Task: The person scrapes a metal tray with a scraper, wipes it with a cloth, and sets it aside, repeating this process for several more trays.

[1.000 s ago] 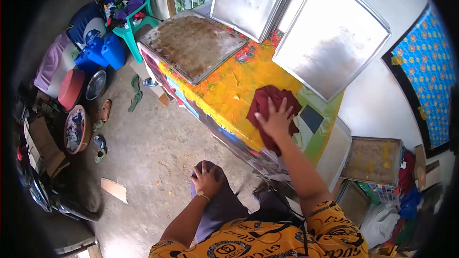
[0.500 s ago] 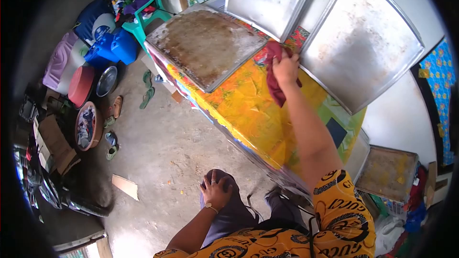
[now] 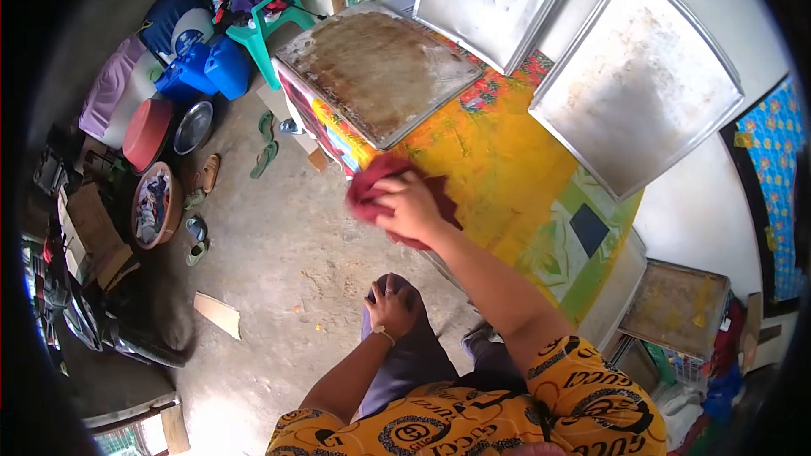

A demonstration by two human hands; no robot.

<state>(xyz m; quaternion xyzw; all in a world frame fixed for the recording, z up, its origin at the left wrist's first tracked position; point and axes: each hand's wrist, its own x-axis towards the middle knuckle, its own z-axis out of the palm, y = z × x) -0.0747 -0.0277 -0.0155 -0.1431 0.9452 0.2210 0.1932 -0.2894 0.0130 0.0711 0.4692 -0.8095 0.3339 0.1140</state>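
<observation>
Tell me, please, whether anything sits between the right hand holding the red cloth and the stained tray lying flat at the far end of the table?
Nothing visible does. The right hand grips the red cloth at the table's near edge, and only bare yellow tablecloth lies between it and the stained tray. The left hand rests on the knee.

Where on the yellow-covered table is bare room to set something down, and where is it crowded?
Free: the yellow floral tablecloth between the rusty flat baking tray and the leaning shiny metal tray, beyond the right hand gripping the dark red cloth. Crowded: the far end, under trays.
</observation>
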